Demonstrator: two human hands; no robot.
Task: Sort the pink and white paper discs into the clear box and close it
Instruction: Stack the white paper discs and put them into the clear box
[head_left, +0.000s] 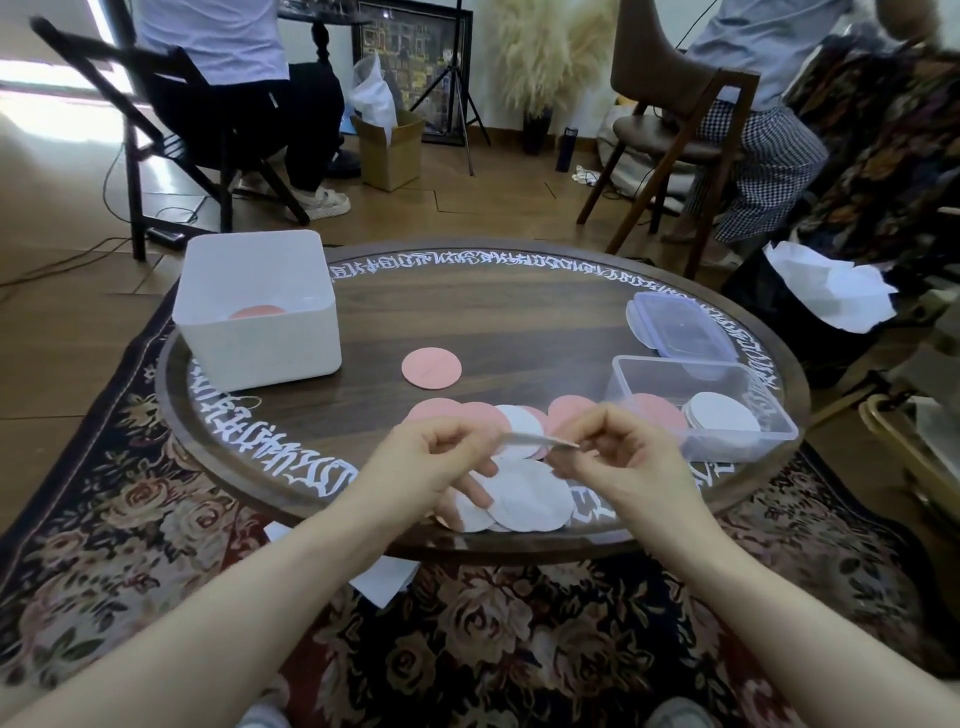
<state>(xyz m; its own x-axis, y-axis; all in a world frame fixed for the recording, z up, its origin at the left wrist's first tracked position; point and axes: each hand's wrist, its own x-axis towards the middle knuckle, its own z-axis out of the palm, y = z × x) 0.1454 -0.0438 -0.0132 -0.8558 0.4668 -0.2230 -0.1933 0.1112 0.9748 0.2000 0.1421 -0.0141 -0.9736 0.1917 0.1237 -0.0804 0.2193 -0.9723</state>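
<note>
My left hand (436, 457) and my right hand (623, 457) together pinch a thin stack of paper discs (540, 439), held edge-on above a loose pile of white discs (524, 499) and pink discs (457, 413) at the near table edge. One pink disc (431, 368) lies alone mid-table. The clear box (779, 431) stands open at the right, with a pink stack (657, 410) and a white stack (722, 413) inside. Its lid (680, 332) lies behind it on more white discs.
A white bin (254, 358) with a pink disc inside stands at the table's left. The round wooden table (493, 312) rests on a floral rug. Two seated people, chairs, a cardboard box and a tripod are behind. Paper sheets (384, 577) lie on the rug.
</note>
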